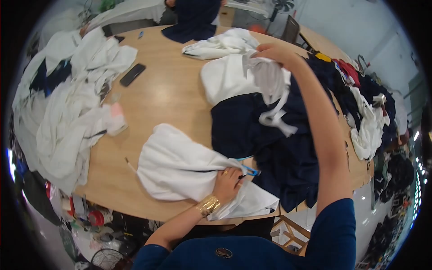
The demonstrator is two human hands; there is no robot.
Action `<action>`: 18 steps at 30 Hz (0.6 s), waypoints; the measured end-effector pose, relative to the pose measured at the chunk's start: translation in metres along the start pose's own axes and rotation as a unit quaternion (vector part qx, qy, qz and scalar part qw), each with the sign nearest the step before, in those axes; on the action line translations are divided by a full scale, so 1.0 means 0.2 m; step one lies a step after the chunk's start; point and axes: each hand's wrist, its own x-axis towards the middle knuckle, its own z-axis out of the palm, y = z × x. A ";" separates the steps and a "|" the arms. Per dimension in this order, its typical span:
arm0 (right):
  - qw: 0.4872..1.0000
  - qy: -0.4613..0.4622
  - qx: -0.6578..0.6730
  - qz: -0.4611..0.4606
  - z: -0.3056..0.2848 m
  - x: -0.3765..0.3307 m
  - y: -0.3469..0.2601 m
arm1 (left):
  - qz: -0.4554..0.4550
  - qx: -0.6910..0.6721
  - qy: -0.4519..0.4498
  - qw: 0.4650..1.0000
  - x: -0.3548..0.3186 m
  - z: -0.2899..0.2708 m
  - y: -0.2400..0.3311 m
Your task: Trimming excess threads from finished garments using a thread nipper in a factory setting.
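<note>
My left hand (228,183), with gold bangles at the wrist, presses on a white garment (173,164) near the table's front edge, its fingers closed on the cloth. Right at its fingertips is a small blue-handled tool (252,171), perhaps thread snips; I cannot tell if the fingers grip it. Stretched far forward and to the right, my right hand (276,55) pinches a bunched pale cloth piece (267,78). From this hangs a loose white strip (280,120), over dark navy fabric (234,121) and another white garment (225,81).
A large heap of white garments (67,121) covers the table's left side, beside a black phone (132,74). More white cloth (225,43) lies at the far side. Mixed clothes (364,117) line the right edge. Across the table, a person handles navy cloth (193,20).
</note>
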 end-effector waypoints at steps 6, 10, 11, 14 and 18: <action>0.993 0.063 -0.094 -0.035 0.67 0.08 0.11 | 0.038 -0.042 0.000 0.998 0.03 0.04 0.03; 0.940 0.188 -0.207 -0.195 0.93 -0.37 0.18 | 0.020 -0.052 0.048 0.997 -0.02 0.01 -0.03; 0.906 0.238 -0.232 -0.262 0.92 -0.51 0.29 | 0.023 -0.053 0.054 0.997 0.00 0.01 -0.01; 0.940 0.247 -0.194 -0.133 1.07 -1.03 0.55 | 0.008 -0.083 0.067 0.994 -0.01 0.01 -0.03; 0.942 0.320 -0.097 0.004 1.29 -1.27 0.79 | -0.001 -0.135 0.076 0.988 0.02 0.01 -0.01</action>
